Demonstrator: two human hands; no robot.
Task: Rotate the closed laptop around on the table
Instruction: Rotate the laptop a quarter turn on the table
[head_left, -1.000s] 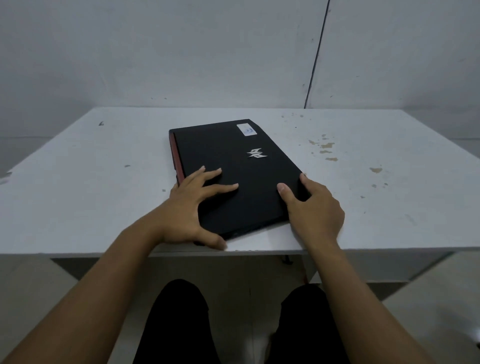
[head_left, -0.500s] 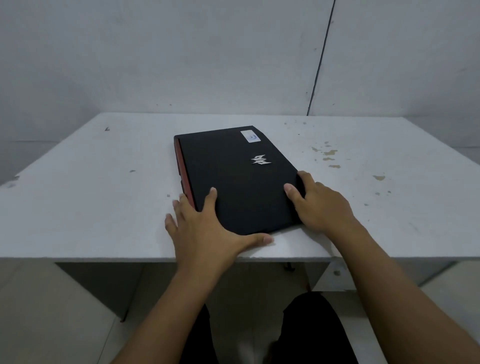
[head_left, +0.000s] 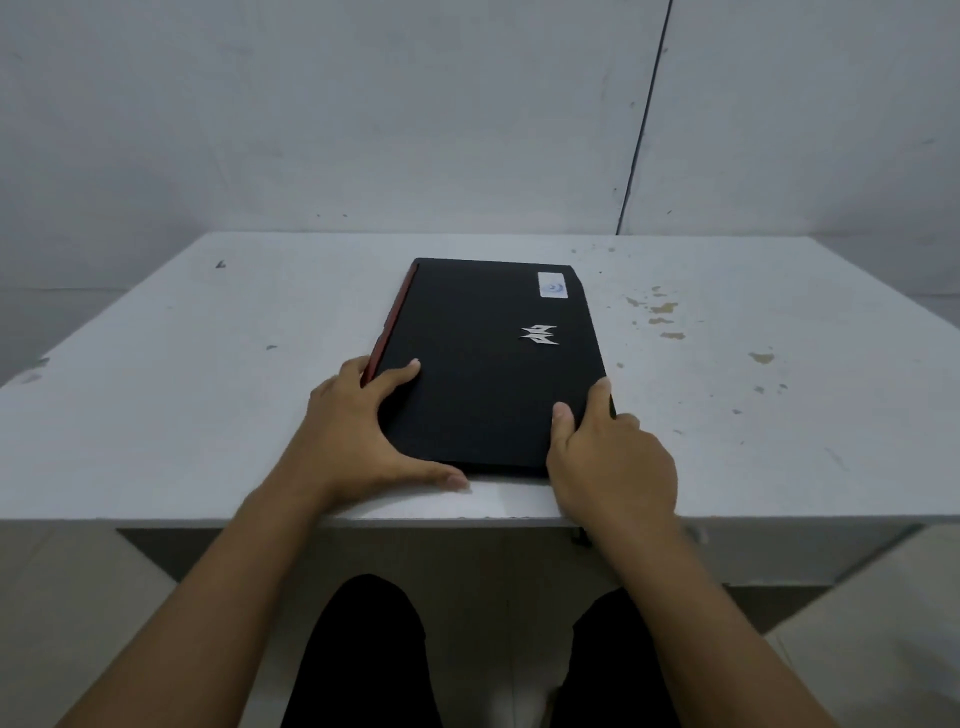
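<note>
a: how are the hands placed on it?

b: the left hand (head_left: 358, 441) is spread wide around the near left corner of the laptop (head_left: 488, 364). its index finger is laid on the lid, the other fingers are pressed against the red left edge, and the thumb is stretched along the near edge, flat on the table (head_left: 156, 415). so the corner is cupped, not pinched.

a: and the other one?

b: the right hand (head_left: 613, 462) is wrapped over the near right corner. its thumb is set on top of the lid and the fingers are curled down over the right edge, so the corner is gripped between them. how far the fingers go under can't be told.

a: where's the laptop sitting then?

b: closed and flat on the table, near the front edge, roughly centred. a short side is turned toward the person, the long sides run away toward the wall (head_left: 363, 130). a silver logo (head_left: 540, 333) is seen on the lid right of middle, and a pale sticker (head_left: 553, 285) at the far right corner. chipped brownish spots (head_left: 662, 312) are scattered on the tabletop to the right, well apart from the laptop.
</note>
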